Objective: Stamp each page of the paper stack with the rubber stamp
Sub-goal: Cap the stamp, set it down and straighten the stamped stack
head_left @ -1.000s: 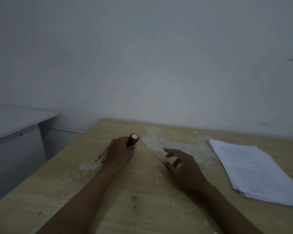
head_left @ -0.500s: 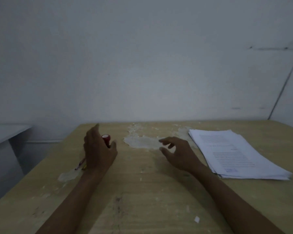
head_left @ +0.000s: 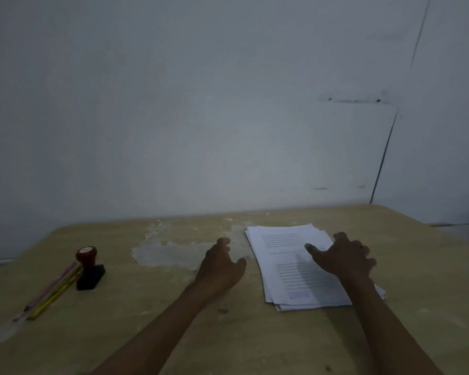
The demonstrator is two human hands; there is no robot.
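Red-knobbed, black-based rubber stamp (head_left: 88,269) is standing upright at table's (head_left: 255,347) left beside pencils (head_left: 53,289). Right hand (head_left: 343,259), fingers spread, is hovering over white printed paper stack (head_left: 287,263); left hand (head_left: 221,265), fingers loosely curled, is holding nothing.

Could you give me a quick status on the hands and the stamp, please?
Left hand open, empty. Right hand open over paper stack. Rubber stamp stands apart, beside pencils. Nothing in the way.

left hand (head_left: 221,263) loosely open, right hand (head_left: 345,257) fingers apparently spread, both forearms extended
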